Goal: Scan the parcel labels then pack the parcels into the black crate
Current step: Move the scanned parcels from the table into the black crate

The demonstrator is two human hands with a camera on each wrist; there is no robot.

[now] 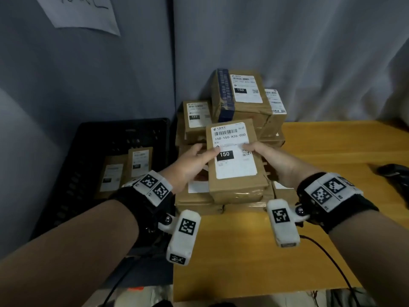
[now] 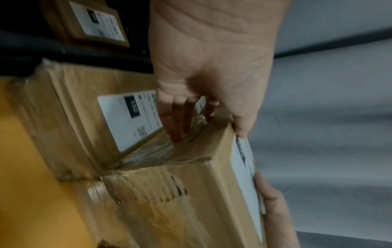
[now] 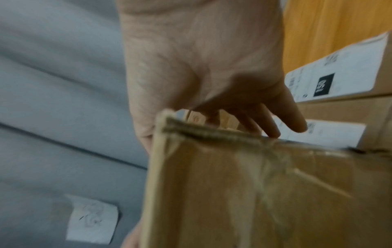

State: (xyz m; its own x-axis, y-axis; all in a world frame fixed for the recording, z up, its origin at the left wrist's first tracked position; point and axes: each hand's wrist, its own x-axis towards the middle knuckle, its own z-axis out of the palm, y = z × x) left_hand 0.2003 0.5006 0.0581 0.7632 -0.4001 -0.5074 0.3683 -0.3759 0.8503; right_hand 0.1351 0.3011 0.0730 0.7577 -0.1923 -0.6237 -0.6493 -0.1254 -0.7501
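A brown parcel (image 1: 234, 165) with a white label marked 150 is held tilted above the pile, label up. My left hand (image 1: 194, 162) grips its left edge, thumb on the label, fingers underneath. My right hand (image 1: 265, 158) grips its right edge the same way. The left wrist view shows the parcel (image 2: 191, 193) with my left hand (image 2: 207, 83) on it. In the right wrist view my right hand (image 3: 212, 75) holds the parcel (image 3: 254, 193). The black crate (image 1: 93, 151) stands at the left, holding two labelled parcels (image 1: 126, 167).
A pile of labelled parcels (image 1: 241, 96) sits on the wooden table (image 1: 321, 162) against the grey wall. A black scanner (image 1: 396, 173) lies at the table's right edge. A paper sheet (image 1: 84, 14) hangs on the wall. Cables trail off the table's front.
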